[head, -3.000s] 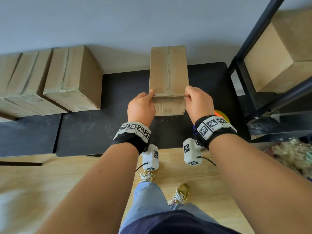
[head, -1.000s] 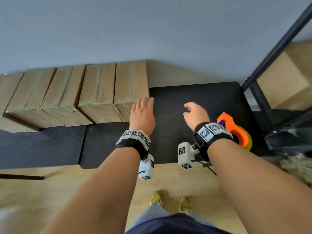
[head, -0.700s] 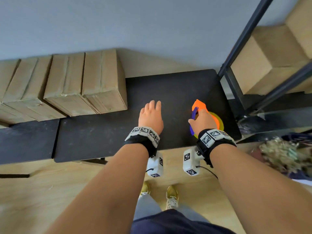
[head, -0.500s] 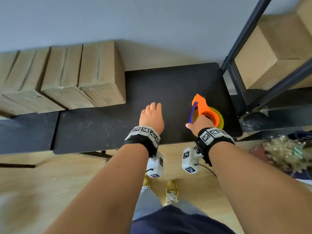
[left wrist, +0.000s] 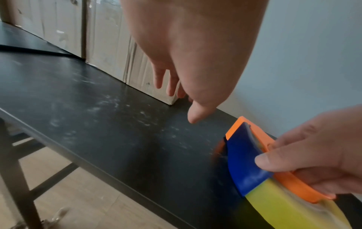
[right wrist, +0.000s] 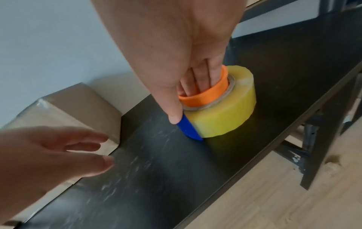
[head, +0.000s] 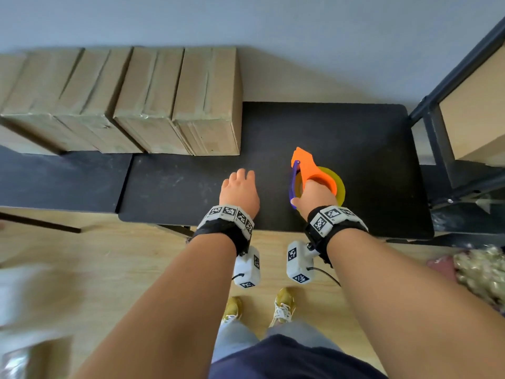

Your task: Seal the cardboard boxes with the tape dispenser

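Observation:
An orange tape dispenser with a blue guard and a yellow tape roll stands on the black table. My right hand grips it: the fingers are inside the orange core and the thumb lies on the blue guard. My left hand hovers open over the table, left of the dispenser, holding nothing. Several taped cardboard boxes stand in a row at the back left, the nearest box just beyond my left fingers.
A dark metal shelf with more cardboard boxes stands at the right edge. A second dark table adjoins on the left. Crumpled packing material lies on the wooden floor at right.
The box both hands held in the middle has joined the row at the left. My left hand has drawn back from it, and my right hand has taken hold of the dispenser.

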Demonstrator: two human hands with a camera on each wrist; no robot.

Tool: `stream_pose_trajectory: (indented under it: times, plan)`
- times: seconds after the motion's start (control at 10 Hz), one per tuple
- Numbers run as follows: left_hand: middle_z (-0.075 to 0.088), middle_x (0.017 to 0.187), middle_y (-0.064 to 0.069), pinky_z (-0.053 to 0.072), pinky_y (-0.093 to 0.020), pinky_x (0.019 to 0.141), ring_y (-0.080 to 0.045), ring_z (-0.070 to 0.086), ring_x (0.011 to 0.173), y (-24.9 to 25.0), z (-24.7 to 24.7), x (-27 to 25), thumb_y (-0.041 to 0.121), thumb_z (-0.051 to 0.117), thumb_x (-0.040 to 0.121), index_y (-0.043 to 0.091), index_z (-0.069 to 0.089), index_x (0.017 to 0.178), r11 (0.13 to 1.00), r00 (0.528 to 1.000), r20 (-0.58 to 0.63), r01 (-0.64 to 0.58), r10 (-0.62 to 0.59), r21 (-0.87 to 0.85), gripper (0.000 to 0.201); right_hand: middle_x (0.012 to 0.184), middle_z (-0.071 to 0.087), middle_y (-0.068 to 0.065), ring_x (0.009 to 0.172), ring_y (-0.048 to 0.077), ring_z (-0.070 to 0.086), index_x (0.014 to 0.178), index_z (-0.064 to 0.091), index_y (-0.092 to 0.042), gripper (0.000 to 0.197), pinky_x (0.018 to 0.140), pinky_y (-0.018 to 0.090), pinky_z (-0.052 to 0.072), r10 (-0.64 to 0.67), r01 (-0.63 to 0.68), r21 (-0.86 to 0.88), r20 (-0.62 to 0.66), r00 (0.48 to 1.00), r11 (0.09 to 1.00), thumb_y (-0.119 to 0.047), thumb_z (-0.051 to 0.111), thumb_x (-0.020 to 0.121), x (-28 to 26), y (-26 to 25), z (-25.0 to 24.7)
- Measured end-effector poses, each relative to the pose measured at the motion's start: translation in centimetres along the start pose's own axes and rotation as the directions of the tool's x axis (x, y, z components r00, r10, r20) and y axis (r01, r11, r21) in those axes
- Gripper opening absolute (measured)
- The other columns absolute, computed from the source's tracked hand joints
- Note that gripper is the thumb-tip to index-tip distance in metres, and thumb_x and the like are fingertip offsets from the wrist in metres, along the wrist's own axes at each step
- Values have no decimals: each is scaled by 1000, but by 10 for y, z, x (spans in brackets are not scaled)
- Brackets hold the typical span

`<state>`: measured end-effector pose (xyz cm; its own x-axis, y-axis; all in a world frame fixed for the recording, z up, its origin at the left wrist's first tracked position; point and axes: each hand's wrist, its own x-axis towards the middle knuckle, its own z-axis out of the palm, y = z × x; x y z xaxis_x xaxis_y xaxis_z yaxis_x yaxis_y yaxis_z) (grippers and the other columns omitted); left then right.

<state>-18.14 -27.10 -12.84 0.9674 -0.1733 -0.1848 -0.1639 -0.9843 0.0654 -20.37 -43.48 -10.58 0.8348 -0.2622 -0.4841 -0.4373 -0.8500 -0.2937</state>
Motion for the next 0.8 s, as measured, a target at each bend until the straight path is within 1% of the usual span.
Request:
stream_pose_trajectory:
  times: [0.1,0.2,0.3,0.4,0.5,0.6,0.7,0.8]
  plan:
    - [42,135,-7,36,-36,101,-26,43,122,-36,-3,-4,21,51,92,13,39,135,999,999,11,32,-32,22,45,98,61,9,88,27,60,113,57,-7,33,76,36,47,-42,43,-43,31,999,998,-31,66,93,-3,-36,15]
    - [44,133,-7,37,-36,99,-26,44,120,-58,-6,-8,21,51,92,13,41,133,999,999,17,34,-34,36,43,101,64,10,88,27,59,113,58,-6,34,76,35,48,-53,58,-75,72,996,995,-33,65,94,-4,-62,24]
    - [43,133,-8,37,-37,99,-27,44,120,-77,-9,-11,21,48,93,13,41,134,999,999,21,29,-29,31,42,113,65,13,103,31,63,119,56,-4,39,86,37,49,-83,98,-116,123,989,988,-35,63,95,-4,-92,37]
    - [44,133,-9,38,-37,99,-27,45,120,-90,-13,-13,20,50,91,13,42,133,999,999,34,29,-30,35,43,117,63,14,108,31,62,123,54,-3,43,88,36,48,-74,97,-153,152,986,983,-35,61,96,-6,-111,47]
    - [44,134,-9,38,-38,100,-28,44,121,-95,-18,-14,20,51,92,13,42,134,999,999,35,18,-19,42,43,115,63,12,105,29,62,125,54,-5,42,86,36,49,-60,76,-152,103,993,985,-33,62,95,-6,-115,45]
    - [44,132,-9,37,-38,99,-28,44,120,-97,-35,-13,21,50,92,13,43,132,998,1000,21,-10,9,63,41,103,57,5,88,24,58,140,42,-17,49,71,35,43,-189,188,-19,-12,982,982,-23,56,93,-12,-114,30]
    - [44,136,-8,36,-40,102,-28,43,125,-97,-61,-10,21,50,93,14,46,134,1000,999,24,-23,23,19,42,87,63,3,73,26,58,113,56,-15,27,67,36,51,-190,181,-148,-54,980,972,-35,47,96,-28,-119,8]
    - [38,145,-4,39,-43,101,-27,39,131,-94,-104,0,17,53,91,17,46,137,997,995,55,-83,83,5,46,122,61,11,112,30,59,133,51,-12,42,91,38,49,-272,275,-118,47,961,954,-30,57,96,-41,-132,-26]
